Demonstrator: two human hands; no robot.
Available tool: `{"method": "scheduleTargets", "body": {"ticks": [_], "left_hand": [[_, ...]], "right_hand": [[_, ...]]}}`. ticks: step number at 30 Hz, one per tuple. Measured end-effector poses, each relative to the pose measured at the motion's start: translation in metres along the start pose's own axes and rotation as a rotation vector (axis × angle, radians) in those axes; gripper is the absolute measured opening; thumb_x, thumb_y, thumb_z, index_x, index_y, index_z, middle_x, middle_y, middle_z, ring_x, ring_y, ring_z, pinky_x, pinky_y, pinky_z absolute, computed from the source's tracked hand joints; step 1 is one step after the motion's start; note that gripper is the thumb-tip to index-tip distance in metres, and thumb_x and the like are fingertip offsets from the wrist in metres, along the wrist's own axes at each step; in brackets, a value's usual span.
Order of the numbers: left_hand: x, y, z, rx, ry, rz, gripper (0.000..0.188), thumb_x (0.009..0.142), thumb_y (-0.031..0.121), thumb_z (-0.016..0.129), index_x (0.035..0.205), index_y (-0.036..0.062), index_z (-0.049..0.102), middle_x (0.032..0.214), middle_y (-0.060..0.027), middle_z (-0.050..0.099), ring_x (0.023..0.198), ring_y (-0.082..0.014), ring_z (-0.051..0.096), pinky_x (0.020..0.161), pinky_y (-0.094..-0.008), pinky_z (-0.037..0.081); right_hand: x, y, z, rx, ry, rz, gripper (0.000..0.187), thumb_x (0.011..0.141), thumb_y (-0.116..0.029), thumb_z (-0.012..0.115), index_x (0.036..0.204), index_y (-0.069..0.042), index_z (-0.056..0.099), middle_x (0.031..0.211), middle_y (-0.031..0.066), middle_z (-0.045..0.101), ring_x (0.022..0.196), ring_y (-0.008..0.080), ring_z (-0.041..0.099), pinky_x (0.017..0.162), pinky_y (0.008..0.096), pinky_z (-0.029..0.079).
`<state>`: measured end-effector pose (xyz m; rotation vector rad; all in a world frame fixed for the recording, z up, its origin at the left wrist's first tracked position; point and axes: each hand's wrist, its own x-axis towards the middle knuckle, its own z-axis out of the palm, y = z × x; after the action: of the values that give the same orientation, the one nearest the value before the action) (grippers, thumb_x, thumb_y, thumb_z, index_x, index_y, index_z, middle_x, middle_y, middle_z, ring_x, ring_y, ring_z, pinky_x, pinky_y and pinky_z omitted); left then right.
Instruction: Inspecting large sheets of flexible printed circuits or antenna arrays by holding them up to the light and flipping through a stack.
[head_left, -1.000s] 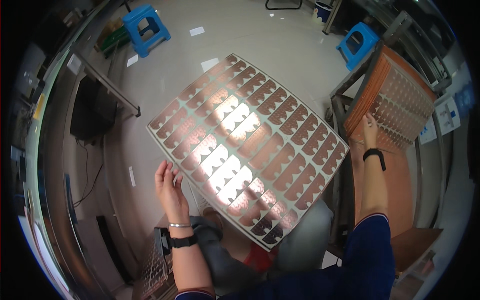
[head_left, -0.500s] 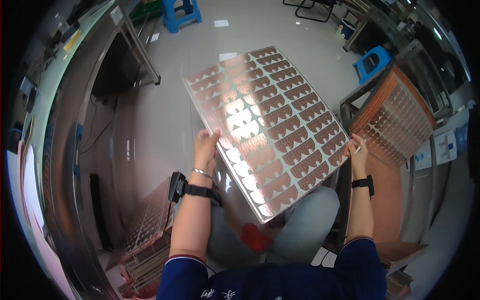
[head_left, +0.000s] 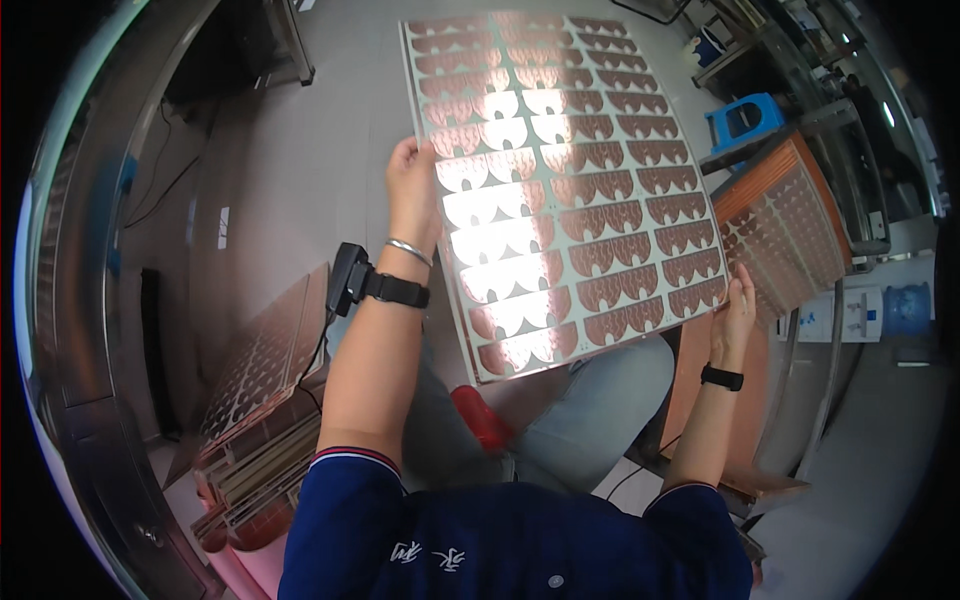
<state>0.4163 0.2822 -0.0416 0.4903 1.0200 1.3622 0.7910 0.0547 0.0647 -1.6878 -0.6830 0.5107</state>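
Note:
A large copper-patterned circuit board panel (head_left: 600, 220) is held up above my knees, tilted, with rows of scalloped copper shapes on a pale green base. Bright glare covers its left part. My left hand (head_left: 412, 185) is closed on the left edge, its thumb on the upper face and its other fingers partly hidden. At the lower right corner, my right hand (head_left: 735, 310) grips the edge; some of its fingers are behind the board.
A rack of similar copper panels (head_left: 785, 225) leans at my right. More patterned panels (head_left: 265, 350) stand low on my left, beside a metal-edged bench (head_left: 95, 330). A blue stool (head_left: 745, 122) is at the far right. Something red (head_left: 480, 415) lies between my legs.
The panel has moved farther away and turned slightly counterclockwise. My left hand has risen with it, while my right hand has shifted slightly right. The glare now falls along more of its left side.

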Motion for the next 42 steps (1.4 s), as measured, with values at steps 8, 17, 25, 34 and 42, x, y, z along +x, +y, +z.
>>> {"method": "scheduleTargets", "body": {"ticks": [8,17,25,34,42], "left_hand": [[0.036,-0.039,-0.003,-0.236,-0.075,-0.107,0.013,0.089,0.007,0.047,0.097,0.0008,0.054,0.087,-0.0024,0.057,0.078,-0.0095,0.054,0.07,-0.0223,0.045],[0.049,-0.075,-0.018,-0.223,-0.074,-0.21,0.012,0.087,0.006,0.05,0.098,0.0011,0.054,0.077,-0.0029,0.059,0.062,-0.0084,0.055,0.055,-0.0206,0.046],[0.034,-0.066,-0.018,-0.116,-0.087,-0.228,0.009,0.088,0.009,0.049,0.092,0.005,0.056,0.067,0.0001,0.054,0.056,-0.0073,0.05,0.049,-0.0194,0.043],[0.032,-0.056,-0.021,-0.109,-0.136,-0.239,0.009,0.089,0.01,0.048,0.092,0.007,0.056,0.062,0.0017,0.049,0.052,-0.0071,0.047,0.047,-0.0198,0.044],[0.031,-0.049,-0.017,-0.35,-0.405,-0.233,0.029,0.093,0.013,0.051,0.12,0.0048,0.043,0.106,-0.0067,0.056,0.099,-0.0152,0.055,0.086,-0.03,0.048]], "right_hand": [[-0.012,-0.005,0.021,0.211,0.088,0.019,0.037,0.095,-0.014,0.044,0.13,-0.002,0.038,0.118,0.0117,0.053,0.105,0.0198,0.056,0.088,0.0337,0.048],[-0.036,-0.014,0.039,0.409,0.201,-0.01,0.036,0.096,-0.024,0.045,0.126,-0.004,0.045,0.125,0.0094,0.05,0.115,0.022,0.05,0.097,0.0378,0.042],[-0.056,-0.043,0.034,0.417,0.214,-0.059,0.035,0.096,-0.025,0.045,0.123,-0.003,0.046,0.119,0.0129,0.053,0.112,0.0236,0.052,0.095,0.0385,0.044],[-0.055,-0.048,0.028,0.282,0.231,-0.111,0.033,0.096,-0.024,0.045,0.121,-0.003,0.047,0.114,0.011,0.055,0.106,0.0202,0.054,0.09,0.0357,0.046],[-0.042,-0.006,0.006,0.049,0.217,-0.149,0.031,0.093,-0.011,0.052,0.122,-0.001,0.046,0.09,0.0042,0.059,0.079,0.0096,0.057,0.067,0.0217,0.047]]}}
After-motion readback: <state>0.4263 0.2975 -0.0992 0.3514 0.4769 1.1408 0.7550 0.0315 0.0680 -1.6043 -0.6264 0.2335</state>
